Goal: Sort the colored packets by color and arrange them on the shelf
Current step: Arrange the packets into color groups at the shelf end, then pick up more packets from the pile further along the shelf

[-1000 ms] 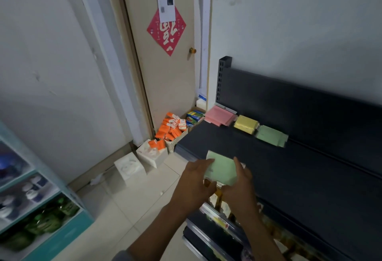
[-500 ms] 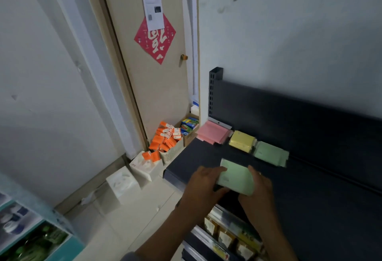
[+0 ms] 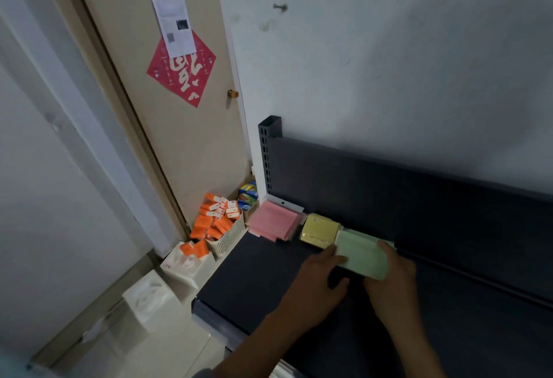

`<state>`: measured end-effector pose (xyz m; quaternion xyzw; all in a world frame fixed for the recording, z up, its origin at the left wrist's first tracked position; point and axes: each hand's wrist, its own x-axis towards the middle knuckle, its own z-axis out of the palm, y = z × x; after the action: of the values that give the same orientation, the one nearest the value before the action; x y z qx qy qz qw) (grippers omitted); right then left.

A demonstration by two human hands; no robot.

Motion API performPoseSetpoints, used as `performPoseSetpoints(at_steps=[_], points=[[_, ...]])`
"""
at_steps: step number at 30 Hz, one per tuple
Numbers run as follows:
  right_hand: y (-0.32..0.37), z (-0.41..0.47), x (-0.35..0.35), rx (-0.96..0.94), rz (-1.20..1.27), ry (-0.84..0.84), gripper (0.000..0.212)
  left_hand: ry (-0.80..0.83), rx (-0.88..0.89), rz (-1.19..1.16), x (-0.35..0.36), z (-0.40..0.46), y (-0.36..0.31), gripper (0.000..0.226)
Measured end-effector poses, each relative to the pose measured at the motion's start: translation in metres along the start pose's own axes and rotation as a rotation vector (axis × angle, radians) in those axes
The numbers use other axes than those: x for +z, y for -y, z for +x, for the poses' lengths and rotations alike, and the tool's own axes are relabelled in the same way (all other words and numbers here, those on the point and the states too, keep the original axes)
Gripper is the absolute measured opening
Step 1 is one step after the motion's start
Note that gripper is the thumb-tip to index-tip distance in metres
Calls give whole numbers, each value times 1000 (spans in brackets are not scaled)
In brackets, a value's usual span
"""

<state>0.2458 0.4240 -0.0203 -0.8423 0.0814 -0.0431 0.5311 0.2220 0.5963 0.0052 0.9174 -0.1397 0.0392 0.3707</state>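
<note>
A green packet is held between both hands over the dark shelf, right of the yellow packets. My left hand grips its left edge and my right hand grips its right edge. It covers the green pile that lay at the back of the shelf, so that pile is hidden. A stack of pink packets lies at the shelf's back left corner, next to the yellow ones.
The shelf's dark back panel rises behind the packets. On the floor to the left stand a basket of orange packs, white tissue boxes and a box of colourful packs, in front of a beige door.
Both hands have carried the green packet away from the shelf's front edge to the back, onto the spot right of the yellow packets. The camera has tilted toward the shelf.
</note>
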Motion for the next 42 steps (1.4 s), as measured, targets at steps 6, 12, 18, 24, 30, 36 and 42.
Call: performPoseSetpoints(at_steps=[6,12,18,24,30,36,42], points=[[0,13,-3,18,-128,-118,58,42,38,-143,9,14,-2,44],[-17,25,4,21,-214,-97,55,106,34,-150,15,30,2,51],[-18,26,8,52,-331,-104,60,96,118,-87,13,35,11,53],[-17,23,13,27,-270,-279,50,72,187,-81,1,34,17,40],[-2,13,20,13,-205,-461,33,32,214,-70,-10,29,24,30],[13,-5,29,64,-141,-546,33,51,255,-96,-21,21,34,26],[20,-36,38,70,-187,-623,30,82,342,-132,-35,17,37,25]])
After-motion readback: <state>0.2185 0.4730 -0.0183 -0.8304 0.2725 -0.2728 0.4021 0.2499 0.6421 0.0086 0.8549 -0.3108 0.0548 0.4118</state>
